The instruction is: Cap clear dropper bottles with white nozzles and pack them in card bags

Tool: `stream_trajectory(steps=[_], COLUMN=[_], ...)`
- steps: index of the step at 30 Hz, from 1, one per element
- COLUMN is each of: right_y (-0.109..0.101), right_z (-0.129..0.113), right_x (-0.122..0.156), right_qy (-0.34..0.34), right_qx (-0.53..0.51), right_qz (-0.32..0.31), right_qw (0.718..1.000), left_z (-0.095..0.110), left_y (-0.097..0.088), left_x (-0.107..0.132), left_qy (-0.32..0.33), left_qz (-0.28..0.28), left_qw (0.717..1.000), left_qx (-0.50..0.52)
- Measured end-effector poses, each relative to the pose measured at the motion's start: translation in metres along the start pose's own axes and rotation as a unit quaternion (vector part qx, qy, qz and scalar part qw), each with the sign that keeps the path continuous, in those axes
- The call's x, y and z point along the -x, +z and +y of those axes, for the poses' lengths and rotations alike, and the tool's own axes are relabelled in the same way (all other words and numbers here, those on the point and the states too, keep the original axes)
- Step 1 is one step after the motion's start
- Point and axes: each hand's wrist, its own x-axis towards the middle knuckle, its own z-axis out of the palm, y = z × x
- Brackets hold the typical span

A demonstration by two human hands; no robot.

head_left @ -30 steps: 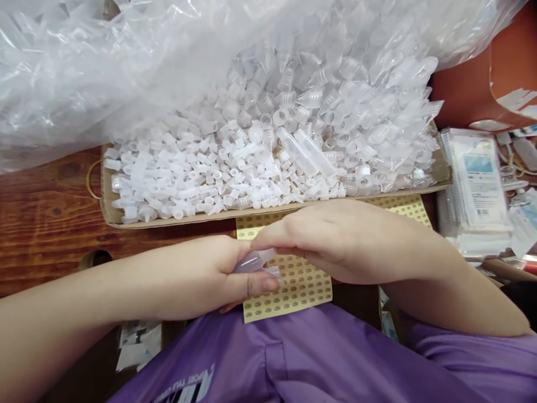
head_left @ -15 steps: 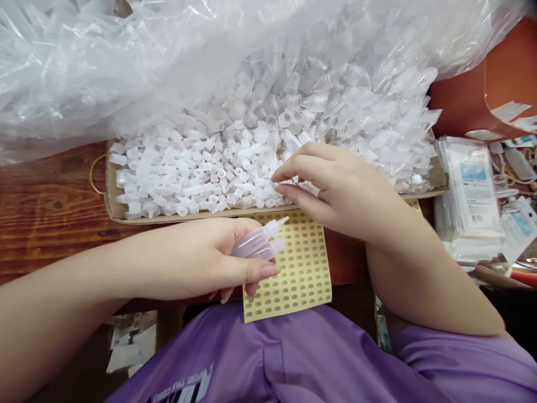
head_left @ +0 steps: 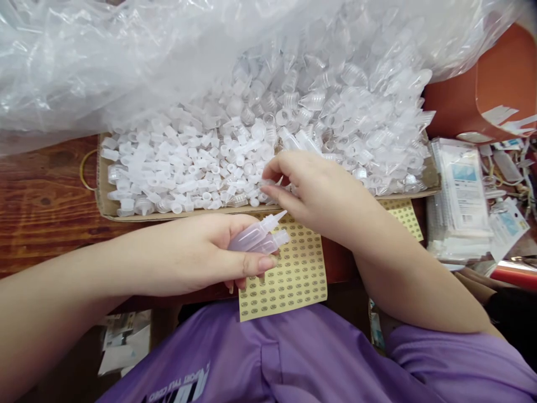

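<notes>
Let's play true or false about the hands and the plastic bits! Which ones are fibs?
1. The left hand holds two small, translucent lilac plastic bottles. True.
2. Both bottles show a long pointed tip. False: only one does; the other's end is blunt.
3. The right hand rests in the lap. False: it is over a shallow brown cardboard box.
4. A flat yellow paper sheet printed with dark ovals lies beneath the bottles. True.
5. The orange-red bin is at the left. False: it's at the right.
</notes>
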Motion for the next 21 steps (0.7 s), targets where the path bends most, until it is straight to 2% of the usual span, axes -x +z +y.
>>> stream_trajectory(steps=[2, 5, 8, 10, 12, 16, 21], right_y=[-0.004, -0.009, -0.012, -0.012, -0.01, -0.002, 0.005], right_z=[0.004, 0.008, 0.006, 0.004, 0.001, -0.001, -0.005], right_x=[0.003, 0.01, 0.016, 0.019, 0.019, 0.019, 0.019], right_qy=[0.023, 0.049, 0.057, 0.064, 0.079, 0.085, 0.059], right_qx=[-0.055, -0.181, -0.336, -0.398, -0.412, -0.408, -0.389], right_qz=[0.039, 0.099, 0.113, 0.107, 0.098, 0.076, 0.132], right_qw=[0.997, 0.977, 0.933, 0.909, 0.902, 0.906, 0.91], left_z=[0.0, 0.001, 0.003, 0.005, 0.006, 0.007, 0.005], left_y=[0.001, 0.001, 0.001, 0.001, 0.001, 0.002, 0.004], left_x=[0.0, 0.001, 0.003, 0.004, 0.005, 0.004, 0.002], left_qy=[-0.024, -0.025, 0.01, 0.027, 0.035, 0.076, 0.103], left_qz=[-0.025, 0.0, 0.089, 0.153, 0.19, 0.191, 0.214], left_qw=[0.998, 0.994, 0.992, 0.986, 0.98, 0.977, 0.97], left_qx=[0.048, 0.103, 0.094, 0.065, 0.046, 0.048, 0.052])
